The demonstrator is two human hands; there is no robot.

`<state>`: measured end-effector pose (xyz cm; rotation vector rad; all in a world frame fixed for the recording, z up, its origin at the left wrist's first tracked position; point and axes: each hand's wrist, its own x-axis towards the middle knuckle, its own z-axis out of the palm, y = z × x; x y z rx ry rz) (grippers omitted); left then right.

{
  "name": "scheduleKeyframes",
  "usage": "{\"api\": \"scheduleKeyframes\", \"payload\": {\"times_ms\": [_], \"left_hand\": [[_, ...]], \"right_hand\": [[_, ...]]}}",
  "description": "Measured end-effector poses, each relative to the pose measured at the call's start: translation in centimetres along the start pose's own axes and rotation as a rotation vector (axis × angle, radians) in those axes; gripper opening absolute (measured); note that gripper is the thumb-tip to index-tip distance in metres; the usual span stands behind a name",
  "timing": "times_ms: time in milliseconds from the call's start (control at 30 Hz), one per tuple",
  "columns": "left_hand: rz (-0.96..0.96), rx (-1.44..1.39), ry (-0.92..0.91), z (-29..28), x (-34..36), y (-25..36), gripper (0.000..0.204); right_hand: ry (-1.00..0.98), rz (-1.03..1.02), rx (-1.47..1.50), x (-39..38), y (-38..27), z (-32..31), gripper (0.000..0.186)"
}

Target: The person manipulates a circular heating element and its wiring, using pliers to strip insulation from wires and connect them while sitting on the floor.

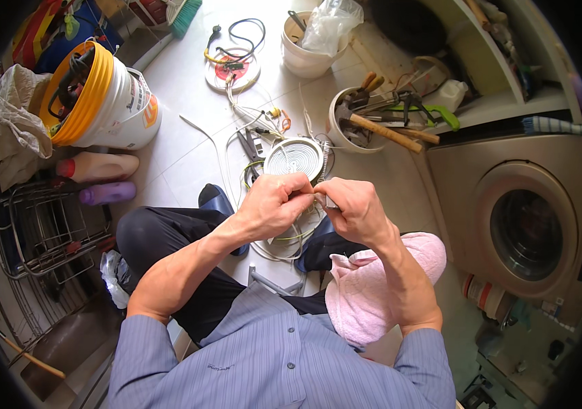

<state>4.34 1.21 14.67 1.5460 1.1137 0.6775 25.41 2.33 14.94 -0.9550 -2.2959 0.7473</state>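
My left hand (274,202) and my right hand (354,210) meet in front of me, fingertips pinched together almost touching. Between them is something small and thin, with a pale, shiny piece showing at the right fingers; I cannot make out its kind. Just beyond the hands lies a round white disc (293,155) with concentric rings. Loops of pale cable (278,251) hang or lie beneath the hands, partly hidden by them. Dark-handled pliers (248,146) rest on the floor left of the disc.
Farther off, a white reel (233,71) with a red centre carries cables. Buckets stand around: a yellow-rimmed one (124,102) at left, a tool bucket (345,133) and another (308,58) ahead. A washing machine (461,184) is at right; a pink towel (359,293) covers my right leg.
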Motion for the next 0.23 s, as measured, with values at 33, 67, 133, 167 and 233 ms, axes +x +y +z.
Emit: {"api": "scheduleKeyframes", "payload": {"times_ms": [33, 67, 133, 167, 233], "left_hand": [[0.007, 0.014, -0.014, -0.09, -0.08, 0.09, 0.015], [-0.01, -0.019, -0.036, -0.19, -0.11, 0.01, 0.015], [-0.041, -0.086, -0.079, -0.44, -0.08, -0.08, 0.017], [-0.049, -0.118, -0.093, -0.5, -0.11, -0.1, 0.017], [-0.068, -0.179, -0.122, -0.65, -0.24, -0.21, 0.017]], "right_hand": [[-0.012, -0.013, 0.004, 0.09, -0.14, -0.29, 0.017], [-0.025, -0.026, 0.008, 0.09, -0.15, -0.46, 0.017], [-0.045, -0.039, 0.018, -0.21, 0.25, -0.53, 0.028], [-0.056, -0.045, 0.023, -0.39, 0.43, -0.5, 0.034], [-0.012, 0.014, 0.171, -0.8, 0.46, -0.24, 0.021]]}}
